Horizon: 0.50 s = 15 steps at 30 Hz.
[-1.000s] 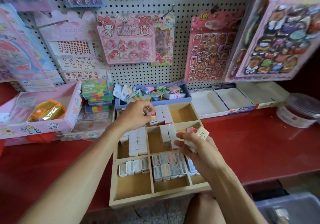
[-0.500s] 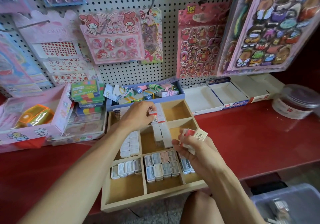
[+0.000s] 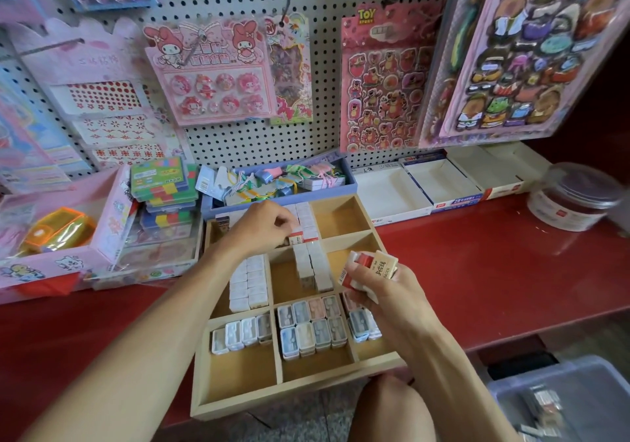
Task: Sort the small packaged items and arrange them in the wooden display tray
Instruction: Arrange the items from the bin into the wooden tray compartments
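Head view: left hand (image 3: 262, 225) curled over far-middle compartment of tray (image 3: 238, 404), pinching red-white eraser (image 3: 301, 237) against the row there. Right hand (image 3: 378, 284) grips eraser stack (image 3: 370, 266) over right side of tray. To do well: press eraser flush with row, label up, keep stack level, feed one at a time

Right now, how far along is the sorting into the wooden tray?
Well under way. Done: rows of white packs and pastel cases already fill several compartments of the wooden tray. In hand: the left hand is setting a red-and-white pack into the back row, and the right hand holds a few erasers ready. Left: those erasers, and the back-right compartment is bare.
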Available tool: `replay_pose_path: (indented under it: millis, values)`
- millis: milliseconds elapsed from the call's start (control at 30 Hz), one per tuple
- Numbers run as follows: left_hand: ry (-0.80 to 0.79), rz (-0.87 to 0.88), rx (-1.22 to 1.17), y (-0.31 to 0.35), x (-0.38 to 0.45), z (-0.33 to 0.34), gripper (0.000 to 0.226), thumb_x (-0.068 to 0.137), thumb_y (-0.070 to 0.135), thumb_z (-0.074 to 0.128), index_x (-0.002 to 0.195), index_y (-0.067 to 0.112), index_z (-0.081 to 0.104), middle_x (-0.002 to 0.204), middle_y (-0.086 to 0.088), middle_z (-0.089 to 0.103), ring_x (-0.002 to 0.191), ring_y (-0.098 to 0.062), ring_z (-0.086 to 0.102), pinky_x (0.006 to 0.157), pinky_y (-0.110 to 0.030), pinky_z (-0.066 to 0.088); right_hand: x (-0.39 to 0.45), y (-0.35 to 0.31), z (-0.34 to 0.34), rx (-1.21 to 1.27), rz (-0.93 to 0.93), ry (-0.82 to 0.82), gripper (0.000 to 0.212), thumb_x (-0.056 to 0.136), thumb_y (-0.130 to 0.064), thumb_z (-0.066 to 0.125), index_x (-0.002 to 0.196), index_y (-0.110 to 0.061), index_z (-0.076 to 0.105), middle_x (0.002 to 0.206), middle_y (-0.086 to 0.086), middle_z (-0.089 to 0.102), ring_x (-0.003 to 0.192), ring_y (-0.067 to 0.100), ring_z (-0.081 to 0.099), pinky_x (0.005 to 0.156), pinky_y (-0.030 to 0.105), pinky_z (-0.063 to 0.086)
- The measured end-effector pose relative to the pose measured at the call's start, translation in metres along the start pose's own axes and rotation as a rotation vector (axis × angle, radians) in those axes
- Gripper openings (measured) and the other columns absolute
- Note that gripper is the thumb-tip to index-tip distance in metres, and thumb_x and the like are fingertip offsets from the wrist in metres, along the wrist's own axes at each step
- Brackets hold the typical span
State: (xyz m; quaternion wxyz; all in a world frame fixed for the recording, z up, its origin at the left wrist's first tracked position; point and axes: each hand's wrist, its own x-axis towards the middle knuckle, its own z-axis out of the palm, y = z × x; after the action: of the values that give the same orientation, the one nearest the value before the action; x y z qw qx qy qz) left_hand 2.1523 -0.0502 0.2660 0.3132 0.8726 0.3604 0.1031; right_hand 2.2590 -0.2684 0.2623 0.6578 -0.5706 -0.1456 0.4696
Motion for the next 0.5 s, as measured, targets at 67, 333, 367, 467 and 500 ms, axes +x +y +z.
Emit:
replay_pose_path:
  millis: [67, 333, 367, 467, 500]
  values:
    - [-0.01, -0.001, 0.032, 0.0, 0.001, 0.002, 0.014, 0.091, 0.009, 0.065, 0.098, 0.013, 0.076, 0.091, 0.011, 0.066, 0.087, -0.007, 0.066, 0.084, -0.03, 0.056, 0.001, 0.001, 0.0, 0.032, -0.001, -0.012, 0.012, 0.085, -0.009, 0.075, 0.094, -0.006, 0.068, 0.082, 0.009, 0.068, 0.075, 0.014, 0.07, 0.066, 0.023, 0.056]
    - [0.174, 0.087, 0.301, 0.01, -0.004, 0.007, 0.007, 0.086, 0.018, 0.069, 0.092, 0.019, 0.072, 0.088, 0.006, 0.069, 0.082, -0.011, 0.064, 0.076, -0.033, 0.054, 0.001, -0.005, -0.003, -0.154, -0.122, -0.036, 0.024, 0.079, -0.009, 0.081, 0.1, -0.004, 0.071, 0.085, 0.011, 0.073, 0.076, 0.019, 0.071, 0.065, 0.023, 0.055]
    - [0.193, 0.113, 0.231, 0.016, -0.007, 0.006, 0.006, 0.087, 0.021, 0.068, 0.09, 0.019, 0.073, 0.085, 0.006, 0.069, 0.079, -0.011, 0.065, 0.074, -0.032, 0.054, 0.002, -0.005, -0.003, -0.183, -0.143, -0.028, 0.025, 0.078, -0.008, 0.082, 0.1, -0.005, 0.071, 0.085, 0.012, 0.073, 0.074, 0.019, 0.071, 0.064, 0.024, 0.055]
    - [0.0, 0.129, -0.237, 0.042, -0.026, 0.003, 0.009, 0.089, 0.03, 0.069, 0.083, 0.023, 0.072, 0.079, 0.003, 0.069, 0.064, -0.013, 0.068, 0.062, -0.026, 0.048, 0.002, -0.007, -0.001, -0.268, -0.2, -0.023, 0.029, 0.077, -0.005, 0.084, 0.102, -0.005, 0.069, 0.08, 0.009, 0.074, 0.067, 0.018, 0.07, 0.06, 0.025, 0.055]
    - [-0.091, 0.145, -0.298, 0.05, -0.033, 0.003, 0.008, 0.087, 0.033, 0.071, 0.083, 0.026, 0.072, 0.078, 0.004, 0.07, 0.064, -0.012, 0.068, 0.059, -0.025, 0.048, 0.002, -0.008, 0.001, -0.282, -0.214, -0.027, 0.031, 0.076, -0.004, 0.084, 0.102, -0.004, 0.067, 0.078, 0.008, 0.074, 0.065, 0.017, 0.07, 0.059, 0.024, 0.055]
